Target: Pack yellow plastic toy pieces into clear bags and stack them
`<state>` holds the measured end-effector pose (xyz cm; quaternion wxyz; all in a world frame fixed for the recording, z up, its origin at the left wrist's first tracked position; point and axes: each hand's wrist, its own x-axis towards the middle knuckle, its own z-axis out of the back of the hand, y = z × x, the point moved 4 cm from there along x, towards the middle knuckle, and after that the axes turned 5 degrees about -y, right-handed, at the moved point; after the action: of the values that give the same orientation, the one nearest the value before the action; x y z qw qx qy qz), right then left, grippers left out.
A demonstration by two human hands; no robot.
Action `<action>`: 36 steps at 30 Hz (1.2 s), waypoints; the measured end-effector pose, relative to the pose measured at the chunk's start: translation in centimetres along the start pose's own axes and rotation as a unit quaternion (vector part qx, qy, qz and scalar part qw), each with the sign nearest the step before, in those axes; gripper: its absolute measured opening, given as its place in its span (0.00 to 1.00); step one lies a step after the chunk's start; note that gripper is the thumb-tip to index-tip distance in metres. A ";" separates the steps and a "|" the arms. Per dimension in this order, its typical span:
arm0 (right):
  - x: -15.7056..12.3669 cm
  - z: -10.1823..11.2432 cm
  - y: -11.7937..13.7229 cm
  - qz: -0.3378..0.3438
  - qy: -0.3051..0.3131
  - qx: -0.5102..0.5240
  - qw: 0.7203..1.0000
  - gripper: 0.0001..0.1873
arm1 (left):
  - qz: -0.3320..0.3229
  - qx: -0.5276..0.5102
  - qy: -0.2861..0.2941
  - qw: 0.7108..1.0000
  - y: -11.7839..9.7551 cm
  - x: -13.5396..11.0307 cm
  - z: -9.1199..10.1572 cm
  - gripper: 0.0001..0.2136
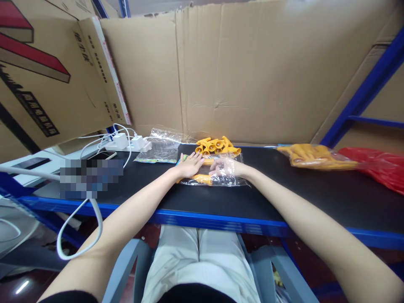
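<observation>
A clear plastic bag (232,182) lies on the black tabletop before me, with yellow plastic pieces (202,179) inside. My left hand (190,165) rests flat on the bag's left part, fingers stretched out. From the right, my right hand (225,166) reaches into the bag, and shiny film covers its fingers. They are bent and apart near the yellow pieces, with nothing visible between them. Just behind the bag is a pile of loose yellow pieces (217,146) with flared, cup-like ends.
Another clear bag (158,151) lies at the left, beside a white power strip (143,146) with cables. At the right are a filled bag of yellow pieces (311,156) and a red plastic bag (375,166). Cardboard (252,75) walls the back; a blue rail (217,222) edges the table.
</observation>
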<state>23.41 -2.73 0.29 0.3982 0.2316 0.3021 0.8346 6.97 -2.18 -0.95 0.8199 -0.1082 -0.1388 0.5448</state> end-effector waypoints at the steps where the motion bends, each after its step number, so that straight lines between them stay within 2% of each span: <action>1: 0.0 0.0 0.0 0.003 0.000 0.000 1.000 0.18 | 0.000 -0.002 -0.001 1.000 0.0 0.0 0.0 0.30; 7: -0.1 -0.2 -0.1 0.020 0.005 0.014 1.000 0.18 | -0.002 -0.008 -0.005 1.000 0.2 0.1 -0.1 0.30; 11: -0.4 0.3 0.3 0.044 0.056 0.031 0.997 0.14 | 0.001 0.014 0.004 1.000 -0.1 0.0 0.0 0.30; 18: -1.2 0.4 -0.3 -0.027 0.123 0.056 0.990 0.16 | 0.007 0.047 0.024 0.999 -0.6 -0.4 0.4 0.31; 26: -0.5 -0.3 0.2 -0.002 0.085 0.054 0.995 0.15 | 0.011 0.062 0.015 0.998 -0.5 -0.2 0.4 0.31; 31: -0.6 -0.3 0.6 -0.005 0.075 0.051 0.996 0.15 | 0.002 0.067 -0.007 0.998 -0.5 0.2 0.3 0.32; 36: -0.7 -0.1 0.8 -0.020 0.071 0.056 0.996 0.15 | 0.009 0.046 0.003 0.999 -0.4 0.3 0.0 0.34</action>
<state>23.28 -3.71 0.70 0.3787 0.1879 0.3799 0.8228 7.42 -2.06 -0.76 0.8196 -0.0736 -0.1100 0.5574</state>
